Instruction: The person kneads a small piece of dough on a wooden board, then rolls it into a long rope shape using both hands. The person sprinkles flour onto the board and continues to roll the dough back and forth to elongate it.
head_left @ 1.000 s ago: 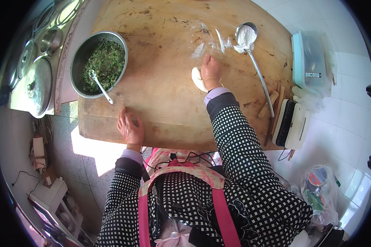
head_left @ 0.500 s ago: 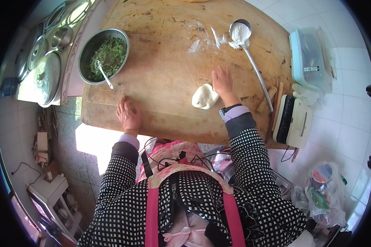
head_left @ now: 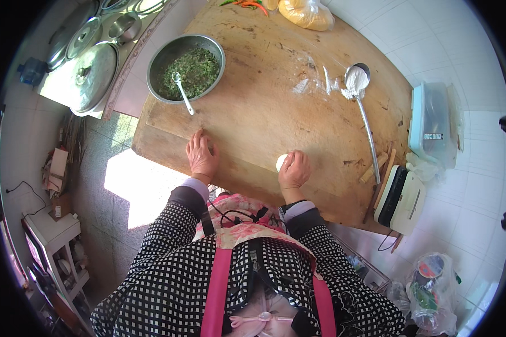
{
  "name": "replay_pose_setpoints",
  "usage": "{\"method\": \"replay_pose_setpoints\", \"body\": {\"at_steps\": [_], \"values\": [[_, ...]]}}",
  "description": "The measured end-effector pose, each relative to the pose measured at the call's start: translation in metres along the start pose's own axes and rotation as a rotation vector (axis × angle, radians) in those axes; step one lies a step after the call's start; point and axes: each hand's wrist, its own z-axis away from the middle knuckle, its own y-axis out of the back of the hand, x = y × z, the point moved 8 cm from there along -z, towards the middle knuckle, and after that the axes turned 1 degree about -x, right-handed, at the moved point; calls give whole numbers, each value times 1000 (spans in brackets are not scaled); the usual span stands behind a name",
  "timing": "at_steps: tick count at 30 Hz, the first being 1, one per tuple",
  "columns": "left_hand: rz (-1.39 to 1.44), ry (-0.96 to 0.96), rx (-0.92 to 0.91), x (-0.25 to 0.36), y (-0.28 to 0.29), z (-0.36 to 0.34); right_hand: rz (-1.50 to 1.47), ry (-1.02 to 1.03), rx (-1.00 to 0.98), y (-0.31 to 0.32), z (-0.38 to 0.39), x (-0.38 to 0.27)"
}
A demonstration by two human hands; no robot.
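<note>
My right hand (head_left: 296,169) is closed over a lump of white dough (head_left: 280,162), and only the dough's left side shows past the fingers. It presses down near the front edge of the wooden table (head_left: 247,106). To the left, my left hand (head_left: 202,156) rests on the wood with its fingers apart and nothing in it. Beyond that hand stands a metal bowl (head_left: 152,78) of chopped green filling (head_left: 192,73), and a white spoon (head_left: 183,96) leans out of it. A metal ladle (head_left: 367,132) holding white flour (head_left: 356,83) lies at the right.
Wooden sticks (head_left: 375,168) and a black-and-white appliance (head_left: 400,199) line the table's right edge, near a clear plastic box (head_left: 433,123). At the far edge are a yellow bag (head_left: 306,14) and several peppers (head_left: 247,4). Lidded pots (head_left: 94,78) stand at the left.
My right hand has come from beside the dough onto it, and both are now nearer to me. My left hand stays on the table. The whole view has shifted, bringing the yellow bag and peppers into sight.
</note>
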Motion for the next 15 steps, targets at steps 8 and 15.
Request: {"method": "replay_pose_setpoints", "body": {"at_steps": [8, 15], "values": [[-10, 24, -44, 1, -1, -3, 47, 90, -24, -47, -53, 27], [-8, 3, -24, 4, 2, -1, 57, -220, -228, -85, -101, 73]]}}
